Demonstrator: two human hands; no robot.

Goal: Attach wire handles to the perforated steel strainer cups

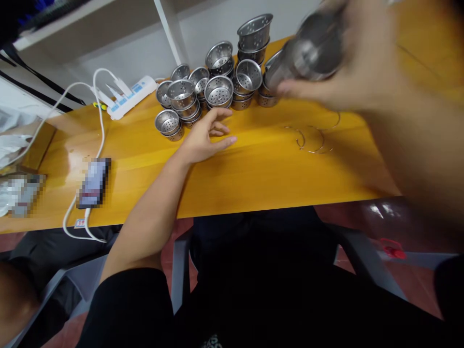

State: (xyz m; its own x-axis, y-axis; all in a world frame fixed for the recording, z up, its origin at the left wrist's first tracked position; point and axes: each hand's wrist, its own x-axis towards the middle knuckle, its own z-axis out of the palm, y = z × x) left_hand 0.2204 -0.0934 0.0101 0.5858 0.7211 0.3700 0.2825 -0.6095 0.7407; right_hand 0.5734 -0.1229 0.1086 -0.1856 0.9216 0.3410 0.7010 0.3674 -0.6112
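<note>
Perforated metal cups [219, 92] stand in several short stacks against the back of the table. My left hand [206, 135] rests at the front of these stacks, its thumb apart from the lightly curled fingers and nothing between them. Raised at the upper right, my right hand [366, 72] grips a metal cup [308, 50]; motion smears both, so I cannot tell if it is one cup or a nested stack. Thin curved metal wires [317, 140] lie on the table below that hand.
A white power strip [134, 96] with plugged-in cables sits at the back left. A phone [94, 183] lies on the yellow table [246, 188] with a white cable beside it. Another person's bare limb [16, 299] shows at the lower left.
</note>
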